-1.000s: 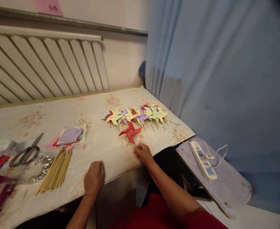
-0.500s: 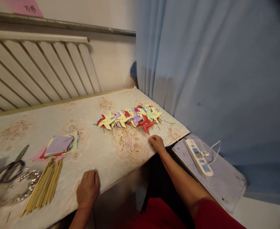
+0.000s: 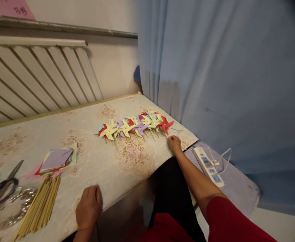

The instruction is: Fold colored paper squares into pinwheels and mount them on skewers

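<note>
A red paper pinwheel is at the right end of a row of finished pinwheels in yellow, purple, green and red. My right hand pinches its thin stick just below the blades. The red blades overlap the neighbouring pinwheels, whose sticks point toward me. My left hand rests as a closed fist on the table's front edge, with nothing showing in it. Left of that hand lie a bundle of thin wooden sticks and a stack of coloured paper squares.
Black-handled scissors and a heap of small shiny metal pieces lie at the table's left. A white power strip with cables sits on a lower surface at right. A blue curtain hangs beyond the table's right edge.
My right hand has moved the red pinwheel to the right and slightly away, uncovering the pinwheels behind it. My left fist stays at the table edge while the view shifts slightly.
</note>
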`<state>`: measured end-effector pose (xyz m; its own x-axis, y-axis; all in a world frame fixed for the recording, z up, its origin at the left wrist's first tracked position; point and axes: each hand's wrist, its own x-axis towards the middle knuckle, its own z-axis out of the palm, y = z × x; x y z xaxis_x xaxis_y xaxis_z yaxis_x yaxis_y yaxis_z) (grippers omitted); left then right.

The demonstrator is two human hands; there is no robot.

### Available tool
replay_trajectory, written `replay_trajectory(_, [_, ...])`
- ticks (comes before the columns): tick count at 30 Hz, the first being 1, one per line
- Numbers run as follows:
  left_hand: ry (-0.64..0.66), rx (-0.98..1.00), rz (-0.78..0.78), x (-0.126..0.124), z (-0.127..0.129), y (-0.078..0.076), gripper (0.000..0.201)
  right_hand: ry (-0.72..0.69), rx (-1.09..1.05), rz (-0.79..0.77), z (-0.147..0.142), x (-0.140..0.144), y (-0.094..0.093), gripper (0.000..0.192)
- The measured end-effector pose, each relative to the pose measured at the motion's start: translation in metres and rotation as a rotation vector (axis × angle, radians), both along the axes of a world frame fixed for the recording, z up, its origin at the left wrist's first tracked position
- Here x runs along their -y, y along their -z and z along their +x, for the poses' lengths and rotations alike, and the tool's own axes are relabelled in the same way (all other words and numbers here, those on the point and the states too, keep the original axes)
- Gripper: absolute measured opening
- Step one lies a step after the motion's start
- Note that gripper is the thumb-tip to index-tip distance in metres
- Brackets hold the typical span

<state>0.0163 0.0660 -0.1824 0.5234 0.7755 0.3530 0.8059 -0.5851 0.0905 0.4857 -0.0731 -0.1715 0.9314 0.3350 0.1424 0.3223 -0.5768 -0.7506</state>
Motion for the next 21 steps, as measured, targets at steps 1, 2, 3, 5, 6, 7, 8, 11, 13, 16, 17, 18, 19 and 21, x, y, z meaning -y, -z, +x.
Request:
replay_trajectory(1, [0.000,-0.001,0.004,0.000,0.000,0.000,0.024,0.000,0.008,-0.011,0.003,-0.001,0.001,0.026])
replay_trajectory(2, [0.001,-0.004,0.010,0.000,0.000,0.001,0.024,0.000,0.016,-0.020,0.006,-0.002,0.003,0.027])
replay_trajectory(3, [0.003,-0.008,0.017,-0.001,0.000,0.001,0.024,-0.001,0.023,-0.030,0.009,-0.004,0.004,0.027])
replay_trajectory(5, [0.009,-0.015,0.035,-0.001,0.000,0.002,0.023,-0.005,0.035,-0.047,0.015,-0.006,0.007,0.029])
replay_trajectory(6, [0.014,-0.017,0.045,-0.002,0.000,0.002,0.023,-0.007,0.041,-0.055,0.017,-0.007,0.008,0.029])
replay_trajectory(7, [0.019,-0.017,0.054,-0.002,0.000,0.002,0.022,-0.009,0.045,-0.063,0.020,-0.008,0.010,0.030])
replay_trajectory(8, [0.024,-0.018,0.062,-0.002,0.000,0.002,0.022,-0.010,0.049,-0.071,0.023,-0.008,0.011,0.030])
replay_trajectory(11, [0.027,-0.027,0.076,-0.002,0.000,0.002,0.022,-0.008,0.061,-0.097,0.029,-0.011,0.012,0.030])
replay_trajectory(13, [0.024,-0.034,0.087,-0.002,-0.001,0.002,0.021,-0.005,0.066,-0.117,0.031,-0.012,0.012,0.030])
replay_trajectory(16, [0.027,-0.038,0.102,-0.002,-0.001,0.003,0.020,-0.002,0.070,-0.146,0.032,-0.013,0.010,0.030])
replay_trajectory(17, [0.029,-0.037,0.106,-0.002,-0.001,0.003,0.020,-0.001,0.072,-0.156,0.032,-0.013,0.010,0.030])
replay_trajectory(18, [0.029,-0.035,0.110,-0.002,-0.001,0.004,0.020,-0.002,0.074,-0.165,0.032,-0.014,0.009,0.030])
replay_trajectory(19, [0.027,-0.035,0.112,-0.002,0.000,0.004,0.020,-0.002,0.077,-0.174,0.031,-0.014,0.009,0.030])
replay_trajectory(21, [0.021,-0.034,0.115,-0.002,0.000,0.004,0.020,-0.001,0.087,-0.189,0.030,-0.015,0.009,0.029])
